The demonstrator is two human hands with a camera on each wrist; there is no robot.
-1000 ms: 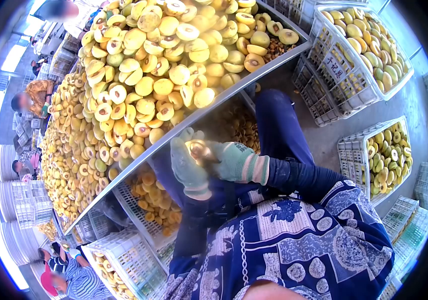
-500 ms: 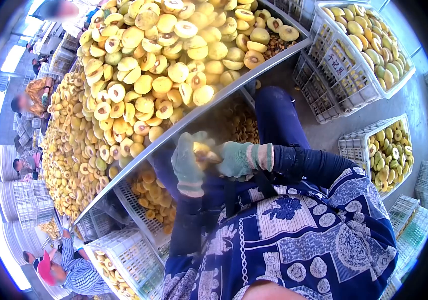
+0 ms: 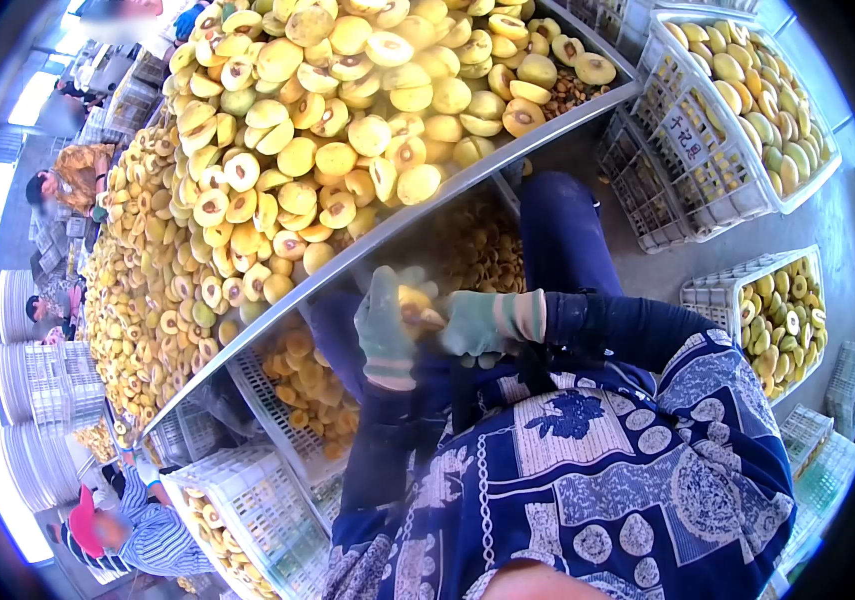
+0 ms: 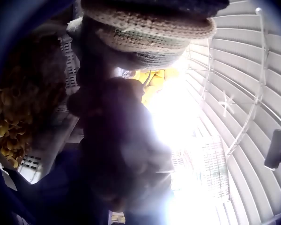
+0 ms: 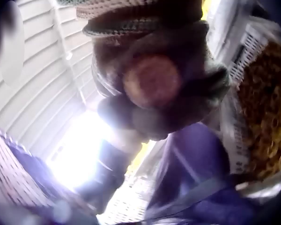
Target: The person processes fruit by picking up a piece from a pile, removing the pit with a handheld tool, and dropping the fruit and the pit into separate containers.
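Observation:
My gloved left hand (image 3: 384, 325) holds a yellow peach (image 3: 416, 305) with its fingers around the far side, over my lap below the metal table edge. Close on the right, my gloved right hand (image 3: 478, 322) has its fingers curled, knuckles toward the fruit. In the right wrist view its palm side grips a brownish thing with a round end (image 5: 152, 80), like the butt of a tool handle. A thin curved metal tip (image 4: 147, 79) shows between the hands in the left wrist view, where glare and shadow hide the peach.
A metal-edged table (image 3: 488, 165) is heaped with halved peaches (image 3: 298, 160). Crates of peaches stand at the right (image 3: 713, 140), with another crate (image 3: 708, 300) below. Under the table sit a crate of peach pieces (image 3: 313, 395) and a dark heap of pits (image 3: 488, 245). Other people work at the left.
My right hand has drawn slightly right from the peach, its wrist turning a little. The left hand keeps hold of the fruit. The head view has shifted slightly.

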